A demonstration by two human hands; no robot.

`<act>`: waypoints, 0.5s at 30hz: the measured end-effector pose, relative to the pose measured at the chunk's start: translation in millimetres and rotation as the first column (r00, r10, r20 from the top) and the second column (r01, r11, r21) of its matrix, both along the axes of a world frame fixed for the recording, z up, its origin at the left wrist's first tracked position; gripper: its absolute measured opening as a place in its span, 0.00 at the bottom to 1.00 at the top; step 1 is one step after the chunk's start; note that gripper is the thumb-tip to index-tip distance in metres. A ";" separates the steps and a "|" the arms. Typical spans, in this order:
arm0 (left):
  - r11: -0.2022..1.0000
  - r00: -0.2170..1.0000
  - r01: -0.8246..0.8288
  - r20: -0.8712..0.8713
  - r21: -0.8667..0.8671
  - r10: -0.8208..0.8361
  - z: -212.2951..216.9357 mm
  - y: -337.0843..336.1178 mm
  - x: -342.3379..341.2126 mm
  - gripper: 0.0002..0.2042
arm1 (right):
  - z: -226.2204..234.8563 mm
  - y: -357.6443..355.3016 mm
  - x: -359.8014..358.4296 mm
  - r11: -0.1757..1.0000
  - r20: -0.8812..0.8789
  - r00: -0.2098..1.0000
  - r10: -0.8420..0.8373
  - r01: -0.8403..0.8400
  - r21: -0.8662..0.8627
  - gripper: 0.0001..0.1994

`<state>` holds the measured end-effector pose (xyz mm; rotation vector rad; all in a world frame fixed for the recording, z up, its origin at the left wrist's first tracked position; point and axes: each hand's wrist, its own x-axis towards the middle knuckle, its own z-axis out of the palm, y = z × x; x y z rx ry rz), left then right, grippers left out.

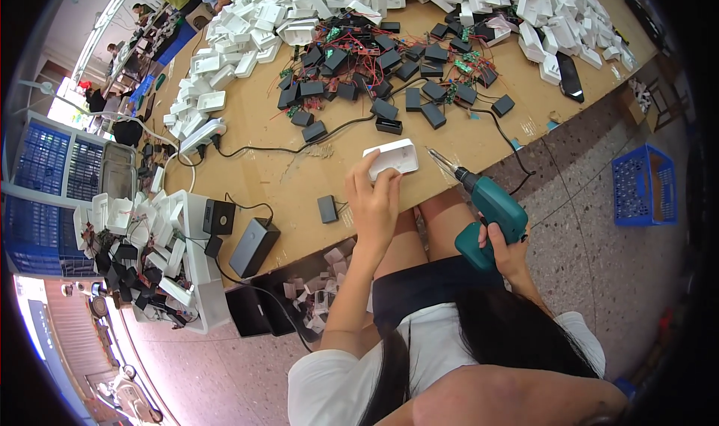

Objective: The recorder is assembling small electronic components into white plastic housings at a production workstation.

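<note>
My left hand [373,207] grips a small white open-topped plastic case [398,157] between thumb and fingers, at the near edge of the brown table. Its hollow side faces up. In my right hand [511,254] is a green cordless screwdriver [497,207], fingers wrapped round the handle. The long bit points up and left toward the case, with a gap between them. A small black box [327,209] with a thin wire lies left of my left hand. Just beyond the case sits another black box [389,126].
Black boxes with red wires and green circuit boards [352,66] are heaped mid-table, white cases [262,29] behind them. A power strip [202,135] trails a black cable. A full white bin [196,276] stands left, a blue crate [644,186] on the floor right.
</note>
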<state>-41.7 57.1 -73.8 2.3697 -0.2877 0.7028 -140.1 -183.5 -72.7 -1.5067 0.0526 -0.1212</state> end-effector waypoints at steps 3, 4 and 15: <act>0.993 0.994 -0.041 0.109 0.112 0.029 -11.8 -6.3 10.1 0.05 | -4.2 0.3 0.1 1.000 0.008 1.000 -0.001 0.001 0.008 0.08; 0.996 0.996 -0.037 0.085 0.075 0.031 -18.2 -8.0 12.5 0.05 | -4.5 0.9 -0.1 1.000 0.007 1.000 0.002 -0.002 0.009 0.08; 0.952 0.948 -0.307 0.087 0.000 0.305 -42.3 -39.2 16.7 0.06 | -13.3 3.9 -2.4 0.999 -0.020 1.000 0.008 -0.007 0.043 0.10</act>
